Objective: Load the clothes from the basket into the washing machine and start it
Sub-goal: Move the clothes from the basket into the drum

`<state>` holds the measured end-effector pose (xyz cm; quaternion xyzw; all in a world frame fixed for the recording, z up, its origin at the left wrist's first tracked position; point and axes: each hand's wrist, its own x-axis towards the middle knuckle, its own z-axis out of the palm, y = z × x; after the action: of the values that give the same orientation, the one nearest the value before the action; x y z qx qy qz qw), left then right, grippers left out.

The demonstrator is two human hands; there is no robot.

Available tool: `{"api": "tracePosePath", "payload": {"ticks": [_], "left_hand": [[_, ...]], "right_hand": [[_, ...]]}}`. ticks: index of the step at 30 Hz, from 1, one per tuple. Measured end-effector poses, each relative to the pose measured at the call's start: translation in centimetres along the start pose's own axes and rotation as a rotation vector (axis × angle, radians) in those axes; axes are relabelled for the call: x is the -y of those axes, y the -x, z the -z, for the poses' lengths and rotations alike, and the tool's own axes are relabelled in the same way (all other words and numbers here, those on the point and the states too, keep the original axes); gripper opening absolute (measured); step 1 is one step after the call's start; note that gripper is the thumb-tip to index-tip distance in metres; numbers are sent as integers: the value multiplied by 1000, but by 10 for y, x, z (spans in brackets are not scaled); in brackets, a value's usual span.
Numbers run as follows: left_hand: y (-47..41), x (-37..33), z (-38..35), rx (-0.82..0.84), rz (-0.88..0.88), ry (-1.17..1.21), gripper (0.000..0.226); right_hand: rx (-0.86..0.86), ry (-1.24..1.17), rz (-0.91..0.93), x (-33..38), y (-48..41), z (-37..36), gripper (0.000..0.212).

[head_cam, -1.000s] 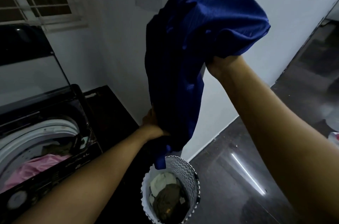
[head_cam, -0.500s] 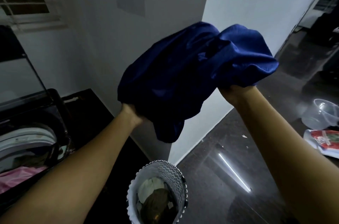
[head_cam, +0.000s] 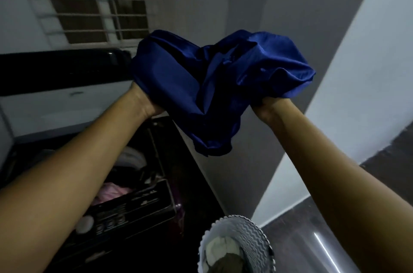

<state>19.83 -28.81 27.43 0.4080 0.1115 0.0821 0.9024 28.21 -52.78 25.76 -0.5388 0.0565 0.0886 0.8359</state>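
no text could be read. the washer panel carried pale print: a short line of marks along its upper right part, and rows of small pale labels lower and to the left of that line, beside a round white dial at the panel's left end. all of it was too blurred and dim to make out a single letter, number or brand.

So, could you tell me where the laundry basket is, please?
Head view, bottom centre: the basket stands on the floor just right of the washing machine, below the blue garment.
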Motion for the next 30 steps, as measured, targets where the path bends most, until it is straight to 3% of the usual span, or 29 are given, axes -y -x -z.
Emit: {"api": "tracePosePath", "payload": {"ticks": [4, 8, 16, 21, 23, 28, 30], "left_hand": [[10, -65, 69, -77, -64, 13, 41], [26, -106, 142, -223, -110, -33, 45], [18, -108, 288, -425, 77, -184, 45], [-6, -70, 382, -591, 265, -423, 27], [-10, -53, 413, -660, 357, -535, 26], [-7, -24, 471, -511, 457, -1017, 36], [-1, -18, 486, -442, 414, -1190, 39]], "right_hand": [[211, 108, 70, -22, 21, -92, 22], [312, 253, 64, -74, 27, -164, 22], [389, 458, -137, -191, 33, -244, 22], [623, 1229, -170, -281, 3, -242, 19], [618, 1355, -164, -312, -1, -232, 31], [990, 1689, -80, -355, -3, -234, 41], [1005, 1864, -30, -363, -16, -233, 40]]}}
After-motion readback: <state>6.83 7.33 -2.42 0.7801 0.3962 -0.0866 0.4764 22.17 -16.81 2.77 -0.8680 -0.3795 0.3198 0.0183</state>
